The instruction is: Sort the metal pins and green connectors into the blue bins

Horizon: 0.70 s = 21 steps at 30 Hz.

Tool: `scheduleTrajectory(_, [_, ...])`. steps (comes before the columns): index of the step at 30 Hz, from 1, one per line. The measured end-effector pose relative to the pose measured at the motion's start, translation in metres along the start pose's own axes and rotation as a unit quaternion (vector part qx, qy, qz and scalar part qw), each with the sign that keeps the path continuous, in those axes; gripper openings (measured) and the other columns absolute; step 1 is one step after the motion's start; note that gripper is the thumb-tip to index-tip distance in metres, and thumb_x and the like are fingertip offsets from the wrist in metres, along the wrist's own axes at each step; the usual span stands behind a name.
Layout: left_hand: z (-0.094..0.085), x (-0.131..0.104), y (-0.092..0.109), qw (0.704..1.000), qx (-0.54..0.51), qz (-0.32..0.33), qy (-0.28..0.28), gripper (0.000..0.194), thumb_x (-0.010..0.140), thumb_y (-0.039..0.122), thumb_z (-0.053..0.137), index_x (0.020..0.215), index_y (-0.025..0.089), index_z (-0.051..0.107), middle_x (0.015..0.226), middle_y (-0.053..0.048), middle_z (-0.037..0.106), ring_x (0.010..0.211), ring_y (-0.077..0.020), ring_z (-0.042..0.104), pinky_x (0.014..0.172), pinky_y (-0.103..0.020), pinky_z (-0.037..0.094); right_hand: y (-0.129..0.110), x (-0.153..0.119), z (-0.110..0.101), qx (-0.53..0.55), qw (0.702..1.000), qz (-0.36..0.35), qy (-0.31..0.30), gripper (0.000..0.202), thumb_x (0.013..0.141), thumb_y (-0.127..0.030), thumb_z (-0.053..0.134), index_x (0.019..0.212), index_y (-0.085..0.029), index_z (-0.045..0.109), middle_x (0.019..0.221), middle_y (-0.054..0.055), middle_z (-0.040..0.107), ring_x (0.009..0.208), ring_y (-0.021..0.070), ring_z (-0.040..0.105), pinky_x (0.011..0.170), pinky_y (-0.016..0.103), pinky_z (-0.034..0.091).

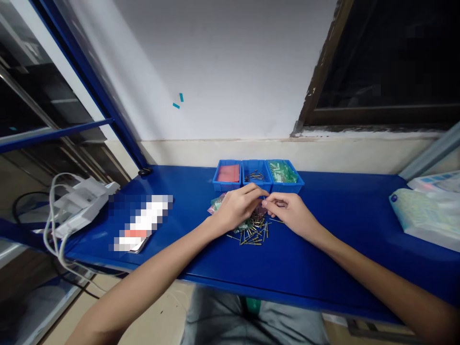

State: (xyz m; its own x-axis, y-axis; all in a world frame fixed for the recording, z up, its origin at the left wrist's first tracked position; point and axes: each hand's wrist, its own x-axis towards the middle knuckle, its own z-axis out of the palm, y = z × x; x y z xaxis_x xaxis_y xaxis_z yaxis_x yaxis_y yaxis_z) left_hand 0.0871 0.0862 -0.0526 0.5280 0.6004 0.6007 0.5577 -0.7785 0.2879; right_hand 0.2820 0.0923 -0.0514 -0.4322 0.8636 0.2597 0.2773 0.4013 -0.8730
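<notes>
White wall [215, 67] backs a blue worktop [341, 239] with three blue bins [227, 186]: pinkish material [229, 173], metal pins [256, 176], green plastic [283, 171]. Nearer, the left hand [240, 205], its grip hidden from me, partly covers a plastic bag [214, 205] and heaped pins [257, 221]; the right hand [290, 211] pinches one barely discernible pin [264, 198] above them.

The left forearm [161, 268] was angled up and to the right from the lower left of the view, while the right forearm [370, 275] was slanted up and to the left; both were bared. The hands were brought close together near the middle. The left hand [237, 206] was held back upward, its fingers [256, 191] bent toward the right. On the right hand [294, 213], the thumb [273, 207] and index finger [278, 196] were drawn into a pinch.
</notes>
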Motion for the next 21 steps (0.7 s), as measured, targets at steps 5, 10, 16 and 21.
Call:
scheduleTrajectory(5, [0.0, -0.002, -0.004, 0.999, 0.035, -0.02, 0.005, 0.022, 0.103, 0.022, 0.041, 0.11, 0.016, 0.061, 0.1, -0.007, 0.065, 0.088, -0.0164, 0.064, 0.078, -0.031, 0.054, -0.006, 0.001, -0.002, 0.008, 1.0, -0.002, -0.005, 0.039, 0.09, -0.046, 0.056, 0.063, -0.018, 0.057, 0.06, 0.001, 0.058, 0.055, 0.0132, 0.053, 0.055, 0.026, 0.045])
scheduleTrajectory(10, [0.003, 0.0, -0.002, 0.998, -0.051, -0.032, 0.017, 0.016, 0.103, 0.019, 0.041, 0.114, 0.017, 0.052, 0.103, -0.008, 0.065, 0.089, -0.0159, 0.063, 0.078, -0.032, 0.054, 0.006, 0.007, -0.006, 0.028, 0.998, -0.004, 0.049, 0.028, 0.083, -0.043, 0.066, 0.095, -0.018, 0.064, 0.075, 0.003, 0.065, 0.065, 0.0163, 0.061, 0.059, 0.028, 0.05])
scheduleTrajectory(16, [0.0, 0.0, -0.005, 0.999, 0.008, 0.026, -0.017, 0.019, 0.103, 0.019, 0.039, 0.115, 0.016, 0.053, 0.104, -0.01, 0.066, 0.095, -0.0183, 0.062, 0.082, -0.035, 0.054, 0.008, 0.004, -0.002, -0.005, 1.0, -0.01, 0.017, 0.022, 0.088, -0.04, 0.061, 0.085, -0.019, 0.067, 0.08, 0.005, 0.071, 0.078, 0.0211, 0.067, 0.071, 0.032, 0.055])
scheduleTrajectory(21, [-0.01, 0.001, -0.014, 0.992, 0.079, 0.097, -0.007, 0.02, 0.103, 0.017, 0.042, 0.111, 0.015, 0.06, 0.1, -0.009, 0.068, 0.095, -0.0186, 0.06, 0.084, -0.034, 0.052, 0.009, 0.003, 0.0, 0.003, 1.0, -0.012, 0.017, 0.02, 0.087, -0.037, 0.062, 0.093, -0.019, 0.069, 0.087, 0.006, 0.073, 0.079, 0.0221, 0.07, 0.072, 0.034, 0.057])
